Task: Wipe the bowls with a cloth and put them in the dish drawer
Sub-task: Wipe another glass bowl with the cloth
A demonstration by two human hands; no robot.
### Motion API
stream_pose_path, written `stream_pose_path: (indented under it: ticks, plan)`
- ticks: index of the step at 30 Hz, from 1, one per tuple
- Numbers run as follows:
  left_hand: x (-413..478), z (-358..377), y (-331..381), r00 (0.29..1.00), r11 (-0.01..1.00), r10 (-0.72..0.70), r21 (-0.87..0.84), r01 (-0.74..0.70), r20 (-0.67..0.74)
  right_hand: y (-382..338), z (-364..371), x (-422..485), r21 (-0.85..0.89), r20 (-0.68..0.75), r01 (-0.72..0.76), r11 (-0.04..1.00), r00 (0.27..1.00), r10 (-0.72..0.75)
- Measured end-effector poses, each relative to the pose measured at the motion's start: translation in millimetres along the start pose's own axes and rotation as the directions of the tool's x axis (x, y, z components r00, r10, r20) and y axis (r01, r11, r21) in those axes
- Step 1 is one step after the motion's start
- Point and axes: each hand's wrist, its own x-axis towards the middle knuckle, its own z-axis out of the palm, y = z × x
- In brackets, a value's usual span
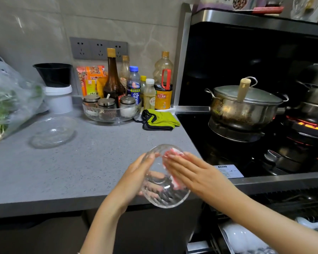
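Grey counter (72,171) fills the left. The black hob (218,140) is on the right, with a lidded steel pot (244,109) on one burner and a flame lit under another pot at the far right. The dish drawer (226,239) is pulled out at bottom right below the hob front, with white dishes in it. A second glass bowl (53,132) sits on the counter, well left of the hands, so probably next in line.

The glass bowl (163,182) is held in the air over the counter's front edge, tilted with its mouth toward the right. The left hand (136,175) cups it from outside, thumb at the rim and fingers curled round the underside (they show through the glass). The right hand (193,171) is flat, fingers straight and together, pressing the pink-and-white cloth (174,154) against the inner wall. It presses rather than pinches; the thumb isn't visible.

Step in hand: wiping the inside. To do it well:
- Firm grip on the left side; the smooth glass may be slippery if wet.
- Turn the bowl against the cloth so the whole wall and base get covered.
- Bunch the cloth under the fingertips so skin doesn't smear the glass.
- Wipe the outside and rim too.
- Stay over the counter, away from the lit burner, then lower the bowl into the drawer without knocking the dishes.
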Motion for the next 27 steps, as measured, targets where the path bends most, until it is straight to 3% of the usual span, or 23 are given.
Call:
stream_pose_path:
  ticks: [4, 6, 9, 13, 18, 20, 25, 27]
  plan:
    - [2.4, 7.2, 0.9, 0.999, 0.999, -0.004, 0.047, 0.001, 0.047, 1.7, 4.3, -0.6, -0.002, 0.062, -0.028, 1.000, 0.998, 0.028]
    - [2.5, 10.2, 0.2, 1.000, 1.000, 0.021, 0.003, -0.021, -0.018, -12.0, -0.8, 0.0, 0.140, 0.080, -0.113, 0.984, 0.992, 0.102]
    - [3.9, 14.2, -2.5, 0.986, 0.996, 0.076, -0.030, -0.081, -0.147, -43.7, -19.2, 0.0, 0.405, 0.158, -0.254, 0.879, 0.966, 0.206]
    - [2.0, 27.4, -4.6, 0.976, 0.989, 0.080, -0.107, -0.103, -0.202, -63.3, -41.6, 18.1, 0.558, 0.209, -0.357, 0.749, 0.934, 0.289]
    - [-1.6, 24.3, 1.5, 0.972, 0.985, 0.107, -0.112, -0.133, -0.208, -47.0, -33.5, 35.2, 0.319, 0.283, -0.511, 0.798, 0.855, 0.435]
    - [0.3, 18.8, 4.7, 0.957, 0.979, 0.147, -0.098, -0.176, -0.252, -52.1, -32.3, 34.5, 0.268, 0.282, -0.507, 0.819, 0.854, 0.436]
    - [-0.7, 19.9, 1.6, 0.960, 0.972, 0.114, -0.173, -0.161, -0.255, -65.2, -28.4, 41.6, 0.403, 0.118, -0.383, 0.831, 0.922, 0.368]
    - [-0.6, 21.9, 0.6, 0.971, 0.965, 0.095, -0.219, -0.145, -0.221, -56.9, -23.6, 46.4, 0.366, 0.088, -0.396, 0.842, 0.916, 0.392]
